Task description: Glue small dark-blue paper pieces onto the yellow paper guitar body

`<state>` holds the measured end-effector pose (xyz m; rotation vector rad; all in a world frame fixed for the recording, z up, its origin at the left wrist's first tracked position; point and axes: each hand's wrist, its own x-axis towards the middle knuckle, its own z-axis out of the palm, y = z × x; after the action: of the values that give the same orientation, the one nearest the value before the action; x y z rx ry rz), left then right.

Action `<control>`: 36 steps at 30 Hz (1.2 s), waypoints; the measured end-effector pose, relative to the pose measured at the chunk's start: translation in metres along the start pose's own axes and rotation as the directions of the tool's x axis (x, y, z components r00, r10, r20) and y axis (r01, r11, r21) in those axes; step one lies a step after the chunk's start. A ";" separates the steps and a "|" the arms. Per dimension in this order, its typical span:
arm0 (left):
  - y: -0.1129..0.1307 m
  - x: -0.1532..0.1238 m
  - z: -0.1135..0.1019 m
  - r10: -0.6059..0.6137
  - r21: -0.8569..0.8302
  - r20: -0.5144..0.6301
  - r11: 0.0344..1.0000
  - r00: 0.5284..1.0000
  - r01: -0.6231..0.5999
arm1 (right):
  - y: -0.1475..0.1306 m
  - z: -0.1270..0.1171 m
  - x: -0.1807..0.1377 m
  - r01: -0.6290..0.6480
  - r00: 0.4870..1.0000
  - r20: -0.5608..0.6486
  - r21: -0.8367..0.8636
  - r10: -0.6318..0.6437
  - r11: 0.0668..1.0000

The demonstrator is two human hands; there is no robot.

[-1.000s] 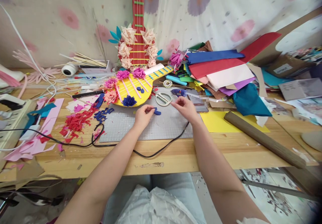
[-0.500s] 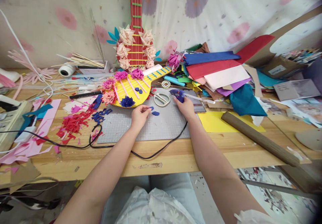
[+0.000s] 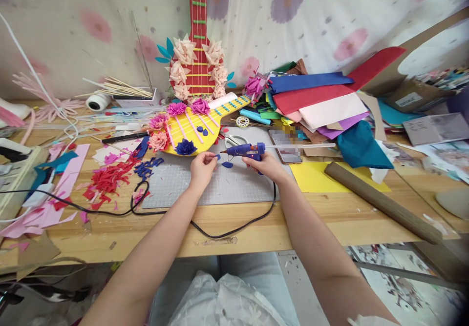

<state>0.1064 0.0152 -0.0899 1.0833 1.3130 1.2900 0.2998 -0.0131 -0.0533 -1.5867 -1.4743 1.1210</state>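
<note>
My left hand (image 3: 203,168) pinches a small blue paper petal (image 3: 218,157) above the grey cutting mat (image 3: 176,189). In my right hand (image 3: 269,167) is a blue glue gun (image 3: 244,150), its nozzle pointing left at the petal; whether they touch I cannot tell. A white glue stick (image 3: 296,146) sticks out of its back end. Another blue petal (image 3: 227,165) lies on the mat below the nozzle. Beyond my left hand rests a yellow paper lute (image 3: 205,140) with pink flowers and a dark blue flower (image 3: 185,146). Scissors (image 3: 234,139) lie partly hidden behind the gun.
A black cord (image 3: 234,234) loops across the mat and the table front. Red paper scraps (image 3: 112,177) and blue scraps (image 3: 146,168) lie at left. A phone (image 3: 286,145), a paper stack (image 3: 311,91) and a brown roll (image 3: 381,201) are at right. A red instrument (image 3: 198,67) stands behind.
My right hand has lifted the glue gun and turned it, bringing its nozzle left to the petal in my left hand. My left hand has barely moved.
</note>
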 end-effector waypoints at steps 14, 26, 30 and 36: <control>0.003 -0.002 0.000 0.007 0.009 0.003 1.000 1.000 -0.007 | 0.008 -0.003 0.004 -0.049 0.999 -0.011 -0.136 0.047 0.989; 0.001 -0.002 -0.001 0.020 0.022 0.025 1.000 0.999 -0.021 | 0.006 -0.002 0.002 -0.049 0.999 -0.001 -0.140 0.049 0.989; -0.001 -0.001 -0.002 0.037 0.027 0.041 0.999 0.998 -0.039 | 0.008 -0.002 0.004 -0.059 0.998 0.004 -0.134 0.060 0.989; -0.006 0.000 -0.003 0.070 0.047 0.079 0.996 0.994 -0.074 | 0.008 -0.002 0.004 -0.056 0.998 0.007 -0.106 0.057 0.993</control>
<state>0.1041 0.0141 -0.0962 1.2141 1.2642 1.2610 0.3046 -0.0103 -0.0604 -1.7072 -1.5257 1.0996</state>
